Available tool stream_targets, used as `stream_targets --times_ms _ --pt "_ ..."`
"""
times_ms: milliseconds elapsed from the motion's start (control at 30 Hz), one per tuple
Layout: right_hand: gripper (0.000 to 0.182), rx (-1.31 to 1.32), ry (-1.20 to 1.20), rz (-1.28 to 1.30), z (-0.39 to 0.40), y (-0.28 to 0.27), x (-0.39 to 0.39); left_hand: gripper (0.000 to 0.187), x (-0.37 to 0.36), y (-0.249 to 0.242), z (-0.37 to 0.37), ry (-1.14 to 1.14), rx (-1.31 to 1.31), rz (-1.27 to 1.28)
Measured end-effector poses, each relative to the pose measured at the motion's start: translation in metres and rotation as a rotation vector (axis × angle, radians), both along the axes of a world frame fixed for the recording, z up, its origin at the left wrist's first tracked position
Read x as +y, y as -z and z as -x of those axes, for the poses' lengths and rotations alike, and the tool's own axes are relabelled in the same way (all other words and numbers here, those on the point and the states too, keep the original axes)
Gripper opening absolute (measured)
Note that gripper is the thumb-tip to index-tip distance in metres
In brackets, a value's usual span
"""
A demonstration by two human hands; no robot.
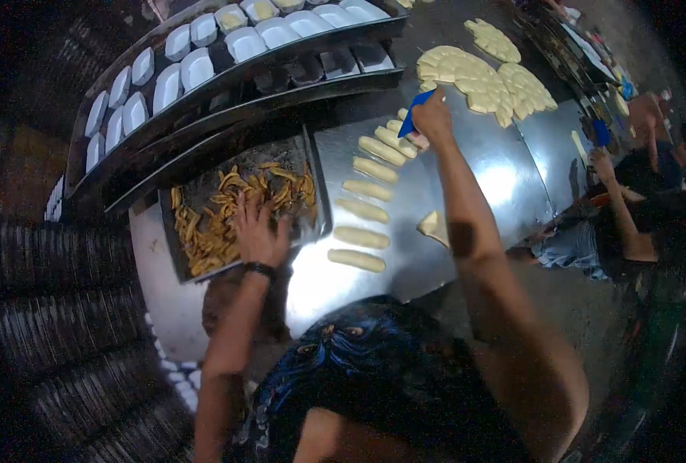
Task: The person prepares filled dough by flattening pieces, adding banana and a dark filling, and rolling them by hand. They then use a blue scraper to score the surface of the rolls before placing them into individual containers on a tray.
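Note:
My left hand (262,231) lies spread over brown, glossy strips (204,235) in a dark metal tray (321,181); whether it holds any strip is hidden. My right hand (434,117) grips a blue scraper (414,116) at the upper end of a curved row of pale dough strips (364,211) on the metal table (474,166). Part of a pinkish piece shows just below the scraper. A small dough piece (433,225) lies right of the row. Larger scored dough slabs (466,73) sit beyond my right hand.
Racked trays with white oblong containers (198,69) stand at the upper left. Stacked dark trays (57,324) line the left side. At the right edge a co-worker's arm (619,193) reaches to the table near another blue scraper (601,133).

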State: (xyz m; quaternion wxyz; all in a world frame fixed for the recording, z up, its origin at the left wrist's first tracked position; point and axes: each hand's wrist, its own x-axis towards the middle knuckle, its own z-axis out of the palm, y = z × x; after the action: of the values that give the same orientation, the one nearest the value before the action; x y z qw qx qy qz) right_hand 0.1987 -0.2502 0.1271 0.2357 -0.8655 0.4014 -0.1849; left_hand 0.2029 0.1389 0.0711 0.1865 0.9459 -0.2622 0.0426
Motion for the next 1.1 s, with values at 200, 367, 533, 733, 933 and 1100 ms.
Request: stream_targets --times_ms 200,367,533,733,933,1100 --pt "0.069 0.027 0.081 -0.029 -0.037 0.056 0.005 0.040 -0.004 -0.004 0.004 -0.028 -0.025 0.011" --pt "0.093 0.122 0.094 -0.212 -0.029 0.042 -0.010 0.038 -0.003 0.001 0.003 0.000 -0.083 0.060" --pt "0.065 0.028 0.090 0.027 -0.017 0.044 -0.007 0.037 -0.002 0.000 0.004 0.013 -0.074 0.023" --pt "0.075 0.071 0.144 -0.073 0.010 0.013 0.003 0.038 0.003 0.003 0.007 0.019 -0.066 0.049" --pt "0.080 0.072 0.169 -0.082 0.021 0.030 -0.012 0.036 0.001 0.005 0.006 0.027 -0.085 0.088" --pt "0.075 0.048 0.211 -0.121 0.033 0.038 -0.018 0.032 -0.001 0.010 0.005 -0.039 -0.085 0.057"
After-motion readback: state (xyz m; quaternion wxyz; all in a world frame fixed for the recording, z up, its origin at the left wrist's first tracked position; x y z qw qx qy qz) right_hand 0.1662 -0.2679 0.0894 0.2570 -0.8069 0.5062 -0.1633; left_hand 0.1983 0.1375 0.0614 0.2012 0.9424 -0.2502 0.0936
